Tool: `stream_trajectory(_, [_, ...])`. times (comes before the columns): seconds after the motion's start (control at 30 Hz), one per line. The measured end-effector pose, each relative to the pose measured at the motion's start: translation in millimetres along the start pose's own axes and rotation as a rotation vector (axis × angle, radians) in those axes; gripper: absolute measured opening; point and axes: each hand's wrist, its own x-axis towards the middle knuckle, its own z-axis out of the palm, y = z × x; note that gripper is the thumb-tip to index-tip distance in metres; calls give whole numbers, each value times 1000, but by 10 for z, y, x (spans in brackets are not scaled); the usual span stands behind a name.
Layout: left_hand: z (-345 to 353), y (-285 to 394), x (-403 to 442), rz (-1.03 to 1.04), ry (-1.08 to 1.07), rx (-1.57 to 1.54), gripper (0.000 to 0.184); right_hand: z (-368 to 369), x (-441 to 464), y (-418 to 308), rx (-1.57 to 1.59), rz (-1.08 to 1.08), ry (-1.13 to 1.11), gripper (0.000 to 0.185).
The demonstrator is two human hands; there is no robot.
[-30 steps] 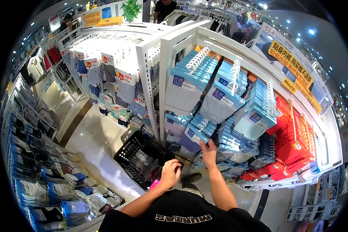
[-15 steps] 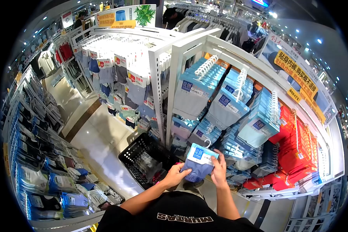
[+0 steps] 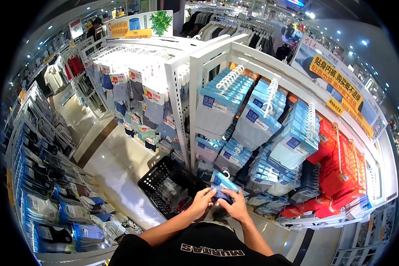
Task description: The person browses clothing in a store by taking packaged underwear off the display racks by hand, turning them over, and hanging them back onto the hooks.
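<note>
A blue hanging pack (image 3: 222, 181) with a white hook and dark blue cloth is held in front of my body. My left hand (image 3: 202, 200) grips its left side, fingers closed on the cloth. On the right side my right hand (image 3: 234, 203) pinches the same pack with thumb and fingers. Just left of my hands a black basket (image 3: 153, 179) stands on the floor, with clear plastic packs (image 3: 170, 190) inside. Rows of similar blue packs (image 3: 215, 106) hang on white hooks beyond my hands.
Red packs (image 3: 341, 166) hang on the right of the white rack (image 3: 193, 88). Grey and blue garments (image 3: 153, 111) hang left of it. A low shelf of packaged items (image 3: 44, 210) runs along the left side. A person (image 3: 93, 30) is far back.
A pack that was among the hanging rows is now in both my hands, drawn toward me. Since half a second ago it has tilted, and my right hand has moved inward and lower onto it.
</note>
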Motion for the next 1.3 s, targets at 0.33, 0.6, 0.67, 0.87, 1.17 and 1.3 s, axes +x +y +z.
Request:
stream_trajectory(0.33, [-146,-21,13,-56,-298,-141,33,-55,23,67,12,-10,24,41])
stream_trajectory(0.6, [-51,-56,47,59,-182,53,18,17,4,149,255,284,156,23])
stream_trajectory(0.67, [13,-14,33,33,-148,22,17,34,-16,158,338,289,172,25])
stream_trajectory(0.87, [-63,-176,95,90,-146,186,8,99,-55,312,428,325,302,27])
stream_trajectory(1.17, [-63,-101,16,-123,-200,-87,32,74,-19,409,337,281,346,25])
stream_trajectory(1.3, [38,-77,150,-53,18,97,24,21,130,284,285,173,305,23])
